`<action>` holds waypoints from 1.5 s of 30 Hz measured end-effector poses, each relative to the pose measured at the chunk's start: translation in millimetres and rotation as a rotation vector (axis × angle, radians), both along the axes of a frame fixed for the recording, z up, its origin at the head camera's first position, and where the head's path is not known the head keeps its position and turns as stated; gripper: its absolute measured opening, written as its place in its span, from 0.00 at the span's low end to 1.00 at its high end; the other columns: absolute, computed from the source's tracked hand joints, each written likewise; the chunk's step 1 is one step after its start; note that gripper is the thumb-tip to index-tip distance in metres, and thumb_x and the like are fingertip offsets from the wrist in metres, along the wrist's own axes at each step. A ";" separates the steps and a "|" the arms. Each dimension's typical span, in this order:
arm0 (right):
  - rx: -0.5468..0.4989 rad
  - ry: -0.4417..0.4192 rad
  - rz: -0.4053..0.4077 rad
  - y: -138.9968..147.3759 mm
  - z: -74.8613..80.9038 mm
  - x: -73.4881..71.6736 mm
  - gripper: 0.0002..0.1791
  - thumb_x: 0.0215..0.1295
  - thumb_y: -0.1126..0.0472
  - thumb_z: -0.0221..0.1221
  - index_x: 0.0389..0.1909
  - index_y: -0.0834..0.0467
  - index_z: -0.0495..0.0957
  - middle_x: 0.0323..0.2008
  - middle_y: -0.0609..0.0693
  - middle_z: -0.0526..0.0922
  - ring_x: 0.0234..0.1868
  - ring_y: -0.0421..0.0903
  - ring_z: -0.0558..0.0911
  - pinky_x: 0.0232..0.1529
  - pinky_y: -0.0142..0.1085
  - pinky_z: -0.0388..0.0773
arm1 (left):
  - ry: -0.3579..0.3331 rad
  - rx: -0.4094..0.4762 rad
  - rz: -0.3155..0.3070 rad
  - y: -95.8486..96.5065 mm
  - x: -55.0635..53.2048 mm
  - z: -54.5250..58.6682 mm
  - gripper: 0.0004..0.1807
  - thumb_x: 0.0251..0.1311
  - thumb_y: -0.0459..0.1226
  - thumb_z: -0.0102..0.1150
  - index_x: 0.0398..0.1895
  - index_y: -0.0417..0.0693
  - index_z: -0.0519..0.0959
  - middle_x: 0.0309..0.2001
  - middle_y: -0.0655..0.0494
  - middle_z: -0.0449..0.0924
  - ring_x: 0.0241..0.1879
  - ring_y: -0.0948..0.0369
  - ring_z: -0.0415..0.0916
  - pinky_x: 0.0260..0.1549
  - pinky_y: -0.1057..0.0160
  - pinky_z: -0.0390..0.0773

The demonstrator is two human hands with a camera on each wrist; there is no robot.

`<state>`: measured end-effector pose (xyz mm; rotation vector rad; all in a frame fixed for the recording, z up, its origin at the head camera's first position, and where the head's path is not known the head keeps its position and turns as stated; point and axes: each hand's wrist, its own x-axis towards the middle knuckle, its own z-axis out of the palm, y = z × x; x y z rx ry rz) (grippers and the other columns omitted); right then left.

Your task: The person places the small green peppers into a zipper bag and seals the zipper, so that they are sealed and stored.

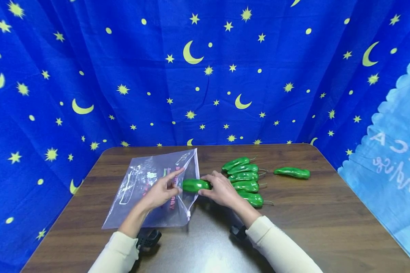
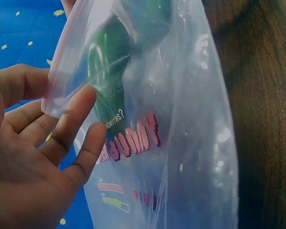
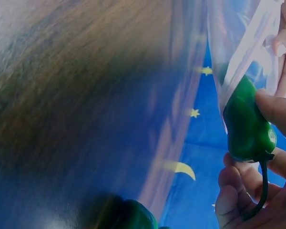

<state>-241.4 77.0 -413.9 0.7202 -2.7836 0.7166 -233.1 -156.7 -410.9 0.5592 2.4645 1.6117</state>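
Observation:
A clear zip bag [image 1: 167, 218] with pink lettering lies flat at the left of the table, its mouth facing right. My left hand [image 1: 160, 193] holds the film at the mouth, index finger stretched along it; in the left wrist view fingers [image 2: 76, 114] lie on both sides of the bag's edge. My right hand [image 1: 220, 189] grips a green pepper [image 1: 194, 185] by its stem end. The pepper's tip is inside the mouth; its thin stem [image 3: 263, 186] hangs out past the palm in the right wrist view. Another green shape shows through the film in the left wrist view.
Several green peppers [image 1: 245, 176] lie in a row right of my right hand, stems pointing right. A single pepper [image 1: 292, 172] lies farther right. The bag's white slider [image 1: 188, 214] sits at the near corner. A blue starry curtain [image 1: 212, 76] stands behind the wooden table [image 1: 328, 220].

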 end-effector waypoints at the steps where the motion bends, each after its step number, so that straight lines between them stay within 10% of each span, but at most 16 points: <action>1: 0.006 0.004 0.000 -0.6 -0.6 -0.5 0.26 0.51 0.46 0.66 0.51 0.54 0.80 0.33 0.47 0.77 0.33 0.41 0.72 0.34 0.34 0.71 | 0.003 0.000 -0.001 0.0 -0.3 0.0 0.38 0.55 0.28 0.56 0.71 0.51 0.59 0.27 0.53 0.69 0.23 0.67 0.64 0.18 0.71 0.68; 45: 0.127 0.046 -0.048 -27.3 -20.8 -14.5 0.26 0.52 0.40 0.63 0.51 0.47 0.80 0.33 0.49 0.76 0.33 0.46 0.73 0.31 0.34 0.67 | 0.028 -0.008 0.017 -0.1 0.0 6.7 0.38 0.53 0.25 0.54 0.71 0.48 0.59 0.27 0.49 0.73 0.21 0.67 0.64 0.16 0.71 0.65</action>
